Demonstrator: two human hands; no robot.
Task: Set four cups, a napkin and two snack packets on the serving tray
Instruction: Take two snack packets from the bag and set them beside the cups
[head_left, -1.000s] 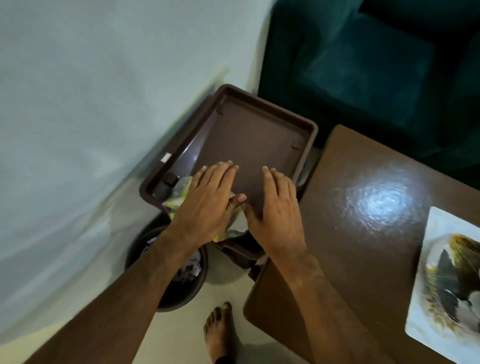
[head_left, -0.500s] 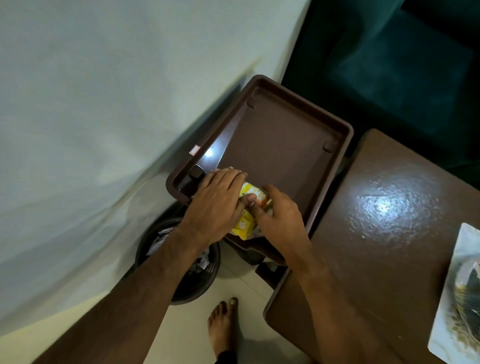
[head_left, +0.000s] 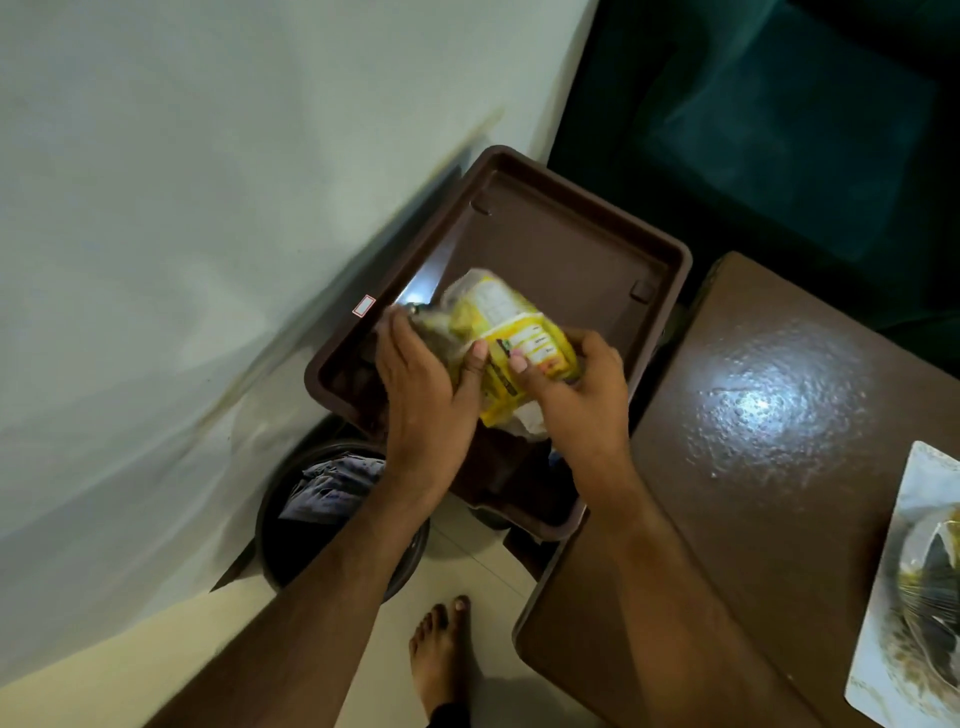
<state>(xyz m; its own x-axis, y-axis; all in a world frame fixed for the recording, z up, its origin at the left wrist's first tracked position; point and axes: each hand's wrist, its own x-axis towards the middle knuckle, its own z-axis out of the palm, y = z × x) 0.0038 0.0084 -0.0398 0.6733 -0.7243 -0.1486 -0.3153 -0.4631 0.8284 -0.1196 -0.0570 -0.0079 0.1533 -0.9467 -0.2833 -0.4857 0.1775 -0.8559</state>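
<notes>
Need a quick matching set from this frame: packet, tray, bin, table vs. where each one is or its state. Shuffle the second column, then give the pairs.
Things:
1. packet
2. tray
3. bin
4. table

Places or states:
A. on the floor, below the left forearm
B. held by the left hand and the right hand
C. glossy brown top, right of the tray
D. dark brown, under the packet, no cups in it

Pairs: 1-B, 2-D, 3-A, 4-C

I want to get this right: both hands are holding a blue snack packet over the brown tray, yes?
Not quite. The head view shows both hands, left and right, holding a yellow snack packet, not blue, over the brown tray.
</notes>
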